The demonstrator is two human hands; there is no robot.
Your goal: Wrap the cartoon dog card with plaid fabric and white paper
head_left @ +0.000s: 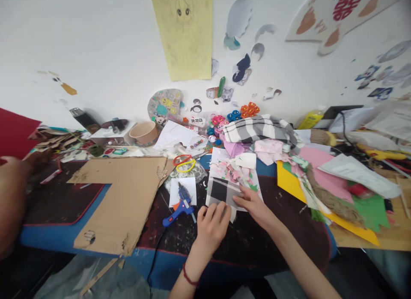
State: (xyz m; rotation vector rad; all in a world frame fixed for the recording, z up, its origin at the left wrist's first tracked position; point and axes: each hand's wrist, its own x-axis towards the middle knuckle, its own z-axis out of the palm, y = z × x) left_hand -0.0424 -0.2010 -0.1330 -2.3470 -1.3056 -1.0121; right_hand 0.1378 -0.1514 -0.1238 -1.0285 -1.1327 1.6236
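A grey checked piece of fabric or paper (219, 189) with a black square lies over a white sheet (257, 179) in front of me. My left hand (214, 224), with a red cord on the wrist, has its fingers curled on the piece's lower edge. At the piece's right edge, my right hand (255, 204) pinches it between thumb and fingers. Pink and green paper scraps (233, 171) lie on the sheet just behind. Left of my hands, a blue glue gun (180, 209) rests partly on a small white paper.
A large cardboard piece (118, 204) covers the left of the table. Another person's arm (11, 200) is at the far left. Coloured paper and twine (334, 200) pile up on the right. Checked cloth (261, 130) and a round tan bowl (143, 133) stand along the wall.
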